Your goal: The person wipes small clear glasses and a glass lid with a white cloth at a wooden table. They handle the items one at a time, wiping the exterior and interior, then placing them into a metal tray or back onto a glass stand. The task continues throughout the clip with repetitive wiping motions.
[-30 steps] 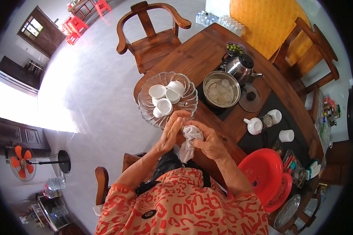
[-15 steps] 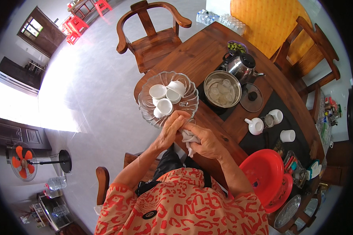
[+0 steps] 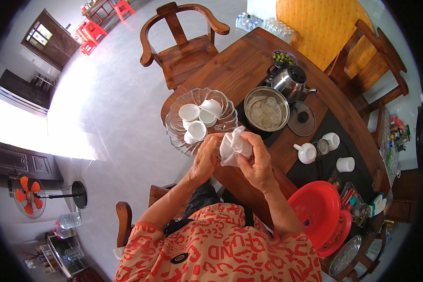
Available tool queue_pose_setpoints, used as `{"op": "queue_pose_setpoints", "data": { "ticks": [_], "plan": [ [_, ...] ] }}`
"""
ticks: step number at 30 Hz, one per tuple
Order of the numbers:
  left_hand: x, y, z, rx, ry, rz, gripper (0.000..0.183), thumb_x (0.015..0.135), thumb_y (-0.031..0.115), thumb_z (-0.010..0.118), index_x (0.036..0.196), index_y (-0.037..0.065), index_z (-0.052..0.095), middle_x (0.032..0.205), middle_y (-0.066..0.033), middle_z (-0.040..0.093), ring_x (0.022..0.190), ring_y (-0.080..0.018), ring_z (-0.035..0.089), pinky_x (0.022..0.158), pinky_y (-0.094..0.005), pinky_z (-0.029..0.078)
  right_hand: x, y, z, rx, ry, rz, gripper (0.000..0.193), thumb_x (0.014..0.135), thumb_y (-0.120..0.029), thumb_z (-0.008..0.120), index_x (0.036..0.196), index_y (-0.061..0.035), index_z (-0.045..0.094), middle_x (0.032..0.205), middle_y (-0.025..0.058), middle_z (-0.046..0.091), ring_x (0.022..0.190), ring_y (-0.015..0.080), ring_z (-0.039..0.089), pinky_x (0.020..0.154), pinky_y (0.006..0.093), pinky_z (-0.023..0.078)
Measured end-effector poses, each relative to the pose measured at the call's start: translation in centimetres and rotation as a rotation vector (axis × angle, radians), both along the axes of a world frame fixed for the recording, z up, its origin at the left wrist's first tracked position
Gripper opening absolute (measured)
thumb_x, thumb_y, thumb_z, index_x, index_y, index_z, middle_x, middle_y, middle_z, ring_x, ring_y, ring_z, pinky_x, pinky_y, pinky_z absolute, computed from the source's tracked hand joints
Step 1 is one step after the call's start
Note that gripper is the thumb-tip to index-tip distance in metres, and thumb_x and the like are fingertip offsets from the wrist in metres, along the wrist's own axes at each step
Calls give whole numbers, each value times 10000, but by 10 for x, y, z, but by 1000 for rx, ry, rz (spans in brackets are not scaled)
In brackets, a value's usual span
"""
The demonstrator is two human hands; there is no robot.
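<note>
My right hand (image 3: pixel 257 165) pinches a crumpled white cloth (image 3: pixel 232 149) between thumb and fingers, raised over the table's near edge. Against the cloth's left side, my left hand (image 3: pixel 205 157) is closed; whatever its fingers hold is hidden behind the cloth and knuckles. Just beyond my left hand stands a scalloped clear glass bowl (image 3: pixel 174 127) with several small white cups (image 3: pixel 189 112) piled in it. To the right of the bowl, a steel pot (image 3: pixel 286 105) contains small clear glass cups (image 3: pixel 269 113) in liquid.
Behind the pot are a steel kettle (image 3: pixel 286 81) and a bowl of green fruit (image 3: pixel 283 57); a glass lid (image 3: pixel 301 118) lies beside it. A white teapot (image 3: pixel 307 153), a white cup (image 3: pixel 345 164) and a red basin (image 3: pixel 315 207) are on the right. A wooden armchair (image 3: pixel 183 47) stands beyond.
The cloth has come up from beneath my right hand and is now spread between both hands. My right hand has shifted right and turned, while my left hand has moved slightly.
</note>
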State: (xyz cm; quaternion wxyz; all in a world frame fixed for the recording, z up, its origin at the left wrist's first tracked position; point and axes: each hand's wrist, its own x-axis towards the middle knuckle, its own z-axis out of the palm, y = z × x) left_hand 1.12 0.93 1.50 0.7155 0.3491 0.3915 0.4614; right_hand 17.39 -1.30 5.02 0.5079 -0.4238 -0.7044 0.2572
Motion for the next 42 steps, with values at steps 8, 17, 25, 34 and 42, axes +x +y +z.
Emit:
{"op": "queue_pose_setpoints", "data": {
  "ticks": [8, 17, 25, 34, 42],
  "plan": [
    [13, -11, 22, 320, 304, -114, 287, 1014, 282, 423, 1215, 79, 454, 888, 35, 426, 745, -43, 348, 658, -179, 312, -15, 15, -18, -319, 90, -239, 560, 686, -288, 825, 1038, -44, 464, 932, 131, 557, 826, 269, 592, 696, 370, 495],
    [5, -13, 20, 376, 334, -97, 272, 1018, 251, 405, 1189, 53, 479, 1047, -21, 496, 932, -86, 431, 825, -235, 381, -10, 5, -28, -849, 445, 42, 446, 780, -378, 753, 909, -38, 495, 760, 81, 590, 613, 133, 580, 480, 277, 451],
    [-6, -2, 13, 145, 324, -333, 324, 1022, 340, 369, 1098, 69, 528, 831, 20, 467, 708, -57, 429, 609, -202, 370, 0, 14, -19, 97, -383, -151, 389, 660, -213, 799, 893, -53, 531, 810, 104, 532, 681, 292, 591, 560, 368, 487],
    [-8, -5, 25, 229, 430, -311, 301, 1029, 298, 352, 1122, 48, 492, 845, -3, 464, 757, -86, 429, 664, -233, 384, -6, 16, -16, -93, -228, -116, 412, 718, -232, 754, 998, -56, 508, 830, 129, 561, 736, 296, 619, 602, 378, 507],
    [-6, -14, 23, 360, 437, -133, 242, 1017, 218, 384, 1170, 50, 467, 909, 3, 468, 823, -82, 415, 742, -219, 380, -25, 9, -44, -781, 272, -78, 476, 781, -339, 759, 1027, -50, 472, 836, 104, 596, 724, 182, 600, 615, 309, 492]
  ]
}}
